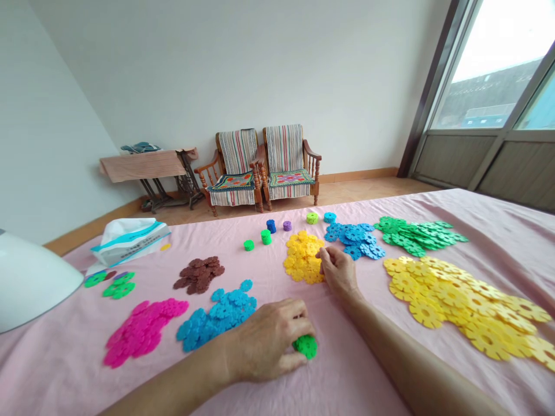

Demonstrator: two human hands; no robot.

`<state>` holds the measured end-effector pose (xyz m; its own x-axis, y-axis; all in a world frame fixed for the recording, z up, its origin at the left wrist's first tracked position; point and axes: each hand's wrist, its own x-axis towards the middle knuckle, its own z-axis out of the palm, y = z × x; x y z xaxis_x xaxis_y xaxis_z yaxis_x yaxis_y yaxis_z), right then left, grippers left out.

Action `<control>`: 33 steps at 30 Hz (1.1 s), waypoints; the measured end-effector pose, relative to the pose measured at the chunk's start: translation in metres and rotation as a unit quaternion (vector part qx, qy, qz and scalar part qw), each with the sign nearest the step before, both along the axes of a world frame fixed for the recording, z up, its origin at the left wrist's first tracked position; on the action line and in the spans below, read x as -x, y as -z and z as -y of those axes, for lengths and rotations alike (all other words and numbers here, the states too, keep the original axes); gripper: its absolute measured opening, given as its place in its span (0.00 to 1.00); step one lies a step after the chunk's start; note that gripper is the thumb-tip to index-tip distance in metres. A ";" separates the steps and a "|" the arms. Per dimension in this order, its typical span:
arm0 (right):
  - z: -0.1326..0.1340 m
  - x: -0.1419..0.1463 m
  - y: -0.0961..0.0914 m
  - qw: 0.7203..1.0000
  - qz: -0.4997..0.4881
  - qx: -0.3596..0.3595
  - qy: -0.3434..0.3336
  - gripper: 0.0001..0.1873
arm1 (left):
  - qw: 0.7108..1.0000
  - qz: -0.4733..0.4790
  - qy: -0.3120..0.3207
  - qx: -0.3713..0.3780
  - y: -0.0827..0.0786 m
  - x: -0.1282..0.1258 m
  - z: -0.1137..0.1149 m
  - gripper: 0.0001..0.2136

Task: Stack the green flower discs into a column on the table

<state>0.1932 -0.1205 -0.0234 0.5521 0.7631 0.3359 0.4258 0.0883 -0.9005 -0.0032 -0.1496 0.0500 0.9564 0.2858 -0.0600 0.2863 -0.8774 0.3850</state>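
Note:
My left hand [275, 338] is low over the near middle of the cloth, its fingers and thumb wrapped round a stack of green notched plastic discs [307, 346]. At the right edge of a heap of small yellow notched discs [302, 257] is my right hand [339, 271], fingers curled in a pinch. What lies between those fingertips, if anything, I cannot make out. Light blue discs [221, 315] lie heaped just left of my left hand. A heap of blue discs [353, 238] sits beyond my right hand.
Large yellow discs [455, 300] and green discs [416, 234] spread on the right. Pink [141, 332] and brown heaps [199, 274] lie left. Several short stacks, one lime green [312, 218], stand at the back. A tissue pack [130, 240] and white lampshade-like object [34, 283] are far left.

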 end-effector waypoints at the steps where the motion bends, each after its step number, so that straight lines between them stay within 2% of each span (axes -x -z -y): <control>1: 0.000 0.000 0.000 1.000 0.000 -0.001 0.000 0.18 | 1.000 0.003 0.002 0.000 -0.001 0.000 0.001 0.09; 4: 0.001 0.001 0.000 1.000 0.000 -0.002 -0.003 0.19 | 0.999 0.029 0.001 0.014 -0.004 0.001 -0.003 0.08; 6: 0.000 0.001 0.001 1.000 -0.002 0.002 -0.006 0.20 | 0.997 0.067 -0.030 0.011 -0.007 0.006 -0.019 0.10; 7: 0.000 0.002 0.001 1.000 -0.003 0.003 -0.007 0.20 | 0.994 0.090 -0.059 0.001 -0.008 0.009 -0.032 0.11; 9: 0.000 0.002 0.001 1.000 -0.006 0.004 -0.009 0.20 | 0.979 0.130 -0.155 -0.037 -0.008 0.017 -0.069 0.10; 13: 0.000 0.003 0.002 1.000 -0.003 0.001 -0.011 0.20 | 0.926 0.143 -0.337 -0.090 0.001 0.037 -0.154 0.10; 15: 0.000 0.003 0.002 1.000 -0.005 0.002 -0.012 0.19 | 0.909 0.137 -0.380 -0.104 0.009 0.045 -0.187 0.11; 17: -0.001 0.003 0.003 1.000 -0.010 0.004 -0.013 0.19 | 0.904 0.124 -0.396 -0.106 0.016 0.048 -0.207 0.11; 22: -0.002 0.003 0.004 1.000 -0.024 0.006 -0.019 0.18 | 0.914 0.090 -0.384 -0.092 0.028 0.046 -0.220 0.09; 33: -0.004 0.002 0.006 1.000 0.002 0.003 -0.011 0.19 | 0.919 0.071 -0.375 -0.098 0.034 0.046 -0.225 0.08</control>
